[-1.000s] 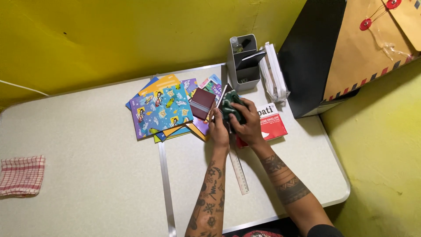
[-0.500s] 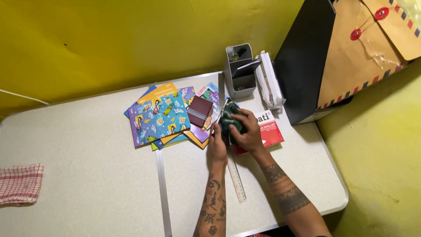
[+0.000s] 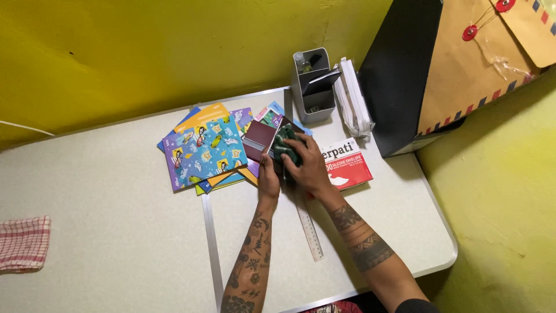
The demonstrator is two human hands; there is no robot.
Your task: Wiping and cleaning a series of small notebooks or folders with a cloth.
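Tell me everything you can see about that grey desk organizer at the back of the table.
The grey desk organizer is a small upright box, plastic by its look, split into open-topped compartments. It stands at the table's back edge, close to the yellow wall, right beside a white stack of paper goods. A pale, bottle-like item pokes from its rear compartment; a dark flat piece leans across the middle. Neither hand touches it.

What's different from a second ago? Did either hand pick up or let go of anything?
Little changed. Both hands stay together at the same spot: the right hand keeps its grip on the dark green piece, and the left hand stays at the dark red booklet. Nothing was let go. The stack of patterned papers, the ruler, the grey organiser and the checked cloth lie as before; only the camera view shifted a little.
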